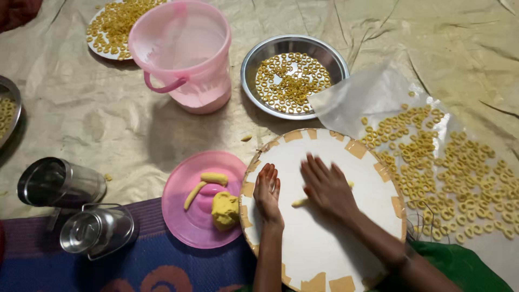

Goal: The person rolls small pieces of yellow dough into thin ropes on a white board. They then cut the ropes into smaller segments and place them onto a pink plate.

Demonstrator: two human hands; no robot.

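Note:
A round white board (324,238) edged with tan tape lies in front of me. My right hand (326,186) lies flat on it, fingers spread, pressing a thin yellow dough strip (299,203) whose ends show on either side of the palm. My left hand (267,192) rests flat on the board's left part, holding nothing. Left of the board, a pink plate (186,219) carries a yellow dough lump (225,210) and two short dough rolls (214,178).
A clear plastic sheet (373,92) to the right holds several yellow dough rings (454,167). A steel bowl (257,57) with rings and a pink bucket (184,51) stand behind. A plate of rings (116,21) sits far left; two steel containers (59,184) lie at left.

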